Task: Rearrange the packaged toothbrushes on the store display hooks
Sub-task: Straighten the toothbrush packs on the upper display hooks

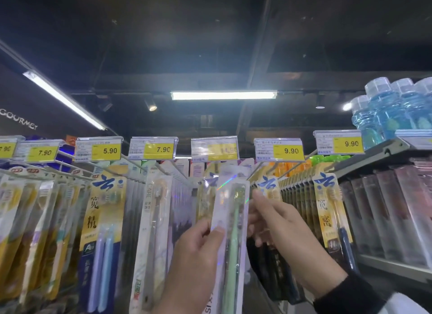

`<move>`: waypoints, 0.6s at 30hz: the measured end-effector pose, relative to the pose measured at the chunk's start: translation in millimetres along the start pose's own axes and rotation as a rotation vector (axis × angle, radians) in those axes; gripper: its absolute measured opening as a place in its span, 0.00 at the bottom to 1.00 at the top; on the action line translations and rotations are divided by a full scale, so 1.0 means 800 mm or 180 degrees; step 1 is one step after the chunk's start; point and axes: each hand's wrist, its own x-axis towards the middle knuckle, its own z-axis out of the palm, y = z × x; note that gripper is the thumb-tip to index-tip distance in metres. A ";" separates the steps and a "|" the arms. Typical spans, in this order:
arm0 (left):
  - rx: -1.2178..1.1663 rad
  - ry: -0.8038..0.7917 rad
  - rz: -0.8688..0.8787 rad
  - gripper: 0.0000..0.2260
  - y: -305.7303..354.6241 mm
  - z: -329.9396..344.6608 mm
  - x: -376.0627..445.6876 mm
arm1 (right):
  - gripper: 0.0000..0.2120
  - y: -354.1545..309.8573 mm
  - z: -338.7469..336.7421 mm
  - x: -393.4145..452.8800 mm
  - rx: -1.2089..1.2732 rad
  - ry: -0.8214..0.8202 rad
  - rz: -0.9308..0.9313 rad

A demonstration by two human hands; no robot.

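Observation:
A clear packaged toothbrush with a green handle (pixel 233 231) is held upright in front of the display hooks. My left hand (pixel 196 262) grips its lower left edge, thumb on the front. My right hand (pixel 280 229) is at the pack's right edge, its index finger pointing up beside the pack; its other fingers are partly hidden behind the pack. The pack's top sits just below the 14.90 price tag (pixel 215 148). Rows of other packaged toothbrushes (pixel 102 220) hang on hooks to both sides.
Yellow price tags (pixel 279 151) line the hook ends across the view. A shelf at the right carries blue mouthwash bottles (pixel 392 107) above and clear boxed items (pixel 392 210) below. Ceiling lights shine overhead.

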 end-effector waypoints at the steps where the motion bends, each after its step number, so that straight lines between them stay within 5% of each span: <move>1: 0.0019 -0.0070 0.0028 0.23 0.003 0.008 -0.001 | 0.19 -0.002 -0.006 -0.003 -0.0099 -0.0010 -0.0166; 18: -0.0033 -0.0374 -0.0117 0.20 0.009 0.078 0.020 | 0.15 -0.020 -0.061 0.013 -0.0755 0.0701 -0.0302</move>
